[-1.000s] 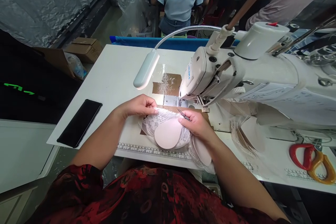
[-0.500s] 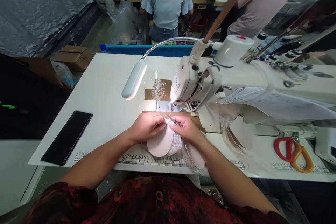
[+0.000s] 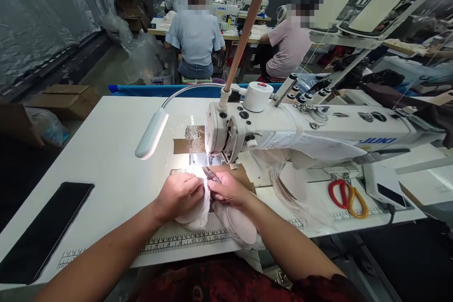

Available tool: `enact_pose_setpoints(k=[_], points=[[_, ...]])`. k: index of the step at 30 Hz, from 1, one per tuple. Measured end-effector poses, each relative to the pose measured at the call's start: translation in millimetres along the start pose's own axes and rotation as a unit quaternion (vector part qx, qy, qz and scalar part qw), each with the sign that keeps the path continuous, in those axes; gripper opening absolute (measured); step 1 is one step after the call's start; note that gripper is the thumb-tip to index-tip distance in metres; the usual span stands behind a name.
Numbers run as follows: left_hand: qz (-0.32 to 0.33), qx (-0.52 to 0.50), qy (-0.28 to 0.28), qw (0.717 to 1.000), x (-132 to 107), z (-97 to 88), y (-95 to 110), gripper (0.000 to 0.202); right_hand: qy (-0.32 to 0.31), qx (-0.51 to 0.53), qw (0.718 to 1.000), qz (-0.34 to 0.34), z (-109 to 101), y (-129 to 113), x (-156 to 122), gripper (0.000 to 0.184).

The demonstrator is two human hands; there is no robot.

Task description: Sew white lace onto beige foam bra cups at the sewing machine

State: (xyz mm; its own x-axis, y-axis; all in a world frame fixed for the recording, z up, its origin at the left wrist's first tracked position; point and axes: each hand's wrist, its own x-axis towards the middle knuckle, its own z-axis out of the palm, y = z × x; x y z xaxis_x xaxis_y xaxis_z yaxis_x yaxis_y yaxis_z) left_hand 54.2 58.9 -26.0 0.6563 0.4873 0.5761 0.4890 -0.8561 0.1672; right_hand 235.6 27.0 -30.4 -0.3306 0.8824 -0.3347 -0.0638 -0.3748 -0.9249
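Note:
My left hand (image 3: 180,197) is closed on a white lace-edged fabric piece (image 3: 201,212), which looks like a bra cup and hangs below the fingers. In my right hand (image 3: 229,189) is a pair of small thread snips (image 3: 211,174); their blades point up and left, close to the fabric's upper edge. Another pale, padded cup (image 3: 242,224) with lace droops over the table's front edge beneath my right wrist. Both hands are just in front of the sewing machine's needle area, under bright lamp light. The fingertips of my left hand are partly hidden.
The white sewing machine (image 3: 262,125) stands behind my hands, with a lamp (image 3: 152,133) at its left. A black phone (image 3: 46,231) lies left. Stacked cups (image 3: 292,184) and red-and-yellow-handled scissors (image 3: 348,198) lie right. A printed ruler (image 3: 177,241) runs along the front. Other people sit beyond.
The camera view has tilted up and swung right. My hands have moved slightly apart, the snips show more plainly in my right hand, and the cup under my left hand has turned.

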Motion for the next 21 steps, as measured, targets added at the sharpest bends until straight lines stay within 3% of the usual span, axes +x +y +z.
enact_pose_setpoints(k=[6,9,12,15,18,21], points=[[-0.007,-0.011,0.020,1.000,-1,3.8,0,0.024,0.033,0.003,0.999,-0.003,2,4,3,0.026],[-0.005,-0.014,0.024,1.000,-1,0.0,-2,0.019,0.062,-0.090,0.992,-0.057,-2,2,3,0.023],[-0.013,-0.019,0.029,0.999,-1,-4.1,-2,0.017,0.092,-0.209,0.967,-0.116,-6,-2,1,0.021],[-0.023,-0.030,0.024,0.999,0,-6.7,-1,0.018,0.105,-0.271,0.948,-0.133,-8,-4,0,0.023],[-0.052,-0.054,-0.011,0.997,0,-7.4,-3,0.018,0.104,-0.314,0.934,-0.138,-8,-3,1,0.028],[-0.094,-0.093,-0.090,0.987,0,-5.5,-10,0.011,0.094,-0.347,0.922,-0.146,-9,-5,1,0.026]])
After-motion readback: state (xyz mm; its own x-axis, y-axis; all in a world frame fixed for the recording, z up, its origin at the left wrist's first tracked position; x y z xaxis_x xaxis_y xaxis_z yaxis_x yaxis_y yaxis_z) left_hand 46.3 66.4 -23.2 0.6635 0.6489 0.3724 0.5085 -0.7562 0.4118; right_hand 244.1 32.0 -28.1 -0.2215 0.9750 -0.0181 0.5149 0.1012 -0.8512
